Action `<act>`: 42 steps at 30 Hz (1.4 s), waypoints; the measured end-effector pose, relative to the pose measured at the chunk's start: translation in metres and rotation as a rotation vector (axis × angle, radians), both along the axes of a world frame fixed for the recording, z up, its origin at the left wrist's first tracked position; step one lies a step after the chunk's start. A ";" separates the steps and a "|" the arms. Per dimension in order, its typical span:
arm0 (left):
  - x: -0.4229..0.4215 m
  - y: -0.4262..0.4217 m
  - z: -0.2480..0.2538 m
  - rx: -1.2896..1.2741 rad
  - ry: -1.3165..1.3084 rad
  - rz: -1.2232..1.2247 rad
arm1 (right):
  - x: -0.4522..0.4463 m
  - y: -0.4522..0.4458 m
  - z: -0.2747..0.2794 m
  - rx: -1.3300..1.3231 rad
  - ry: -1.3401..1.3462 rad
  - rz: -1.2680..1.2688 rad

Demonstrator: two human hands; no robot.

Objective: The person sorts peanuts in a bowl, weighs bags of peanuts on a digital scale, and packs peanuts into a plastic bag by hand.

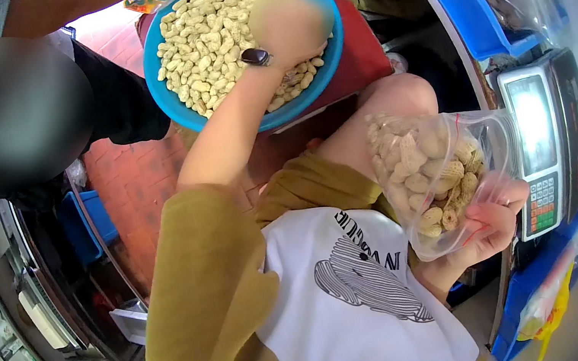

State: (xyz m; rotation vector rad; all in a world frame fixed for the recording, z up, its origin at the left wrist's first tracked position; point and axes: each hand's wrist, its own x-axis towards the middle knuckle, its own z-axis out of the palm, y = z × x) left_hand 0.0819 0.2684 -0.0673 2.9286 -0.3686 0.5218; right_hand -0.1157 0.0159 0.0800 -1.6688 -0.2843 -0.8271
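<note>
The wearer's olive-and-white T-shirt (352,277), printed with a striped animal, filled the lower middle. At the upper left was another person in black (128,100), bare arm crossing the top. A round blue plastic basin (316,92) sat on a red table (362,36), its lower rim near the table's front edge. Unshelled peanuts (209,32) covered most of the basin's floor. At the far right stood a digital weighing scale (531,130). Just beside it, off the table, hung a clear zip bag (438,170), its lower corner clamped between the right hand's (493,218) thumb and fingers. The bag looked partly filled with peanuts; many more lay in the basin, and whether the seal was closed could not be told. The left hand (288,24), wearing a dark-faced watch (255,56), was at the basin's right side, too blurred to show whether its fingers gripped anything.
</note>
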 end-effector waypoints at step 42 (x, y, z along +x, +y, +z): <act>0.038 0.049 0.048 -1.617 0.099 0.228 | 0.057 -0.005 0.003 0.012 -0.029 0.119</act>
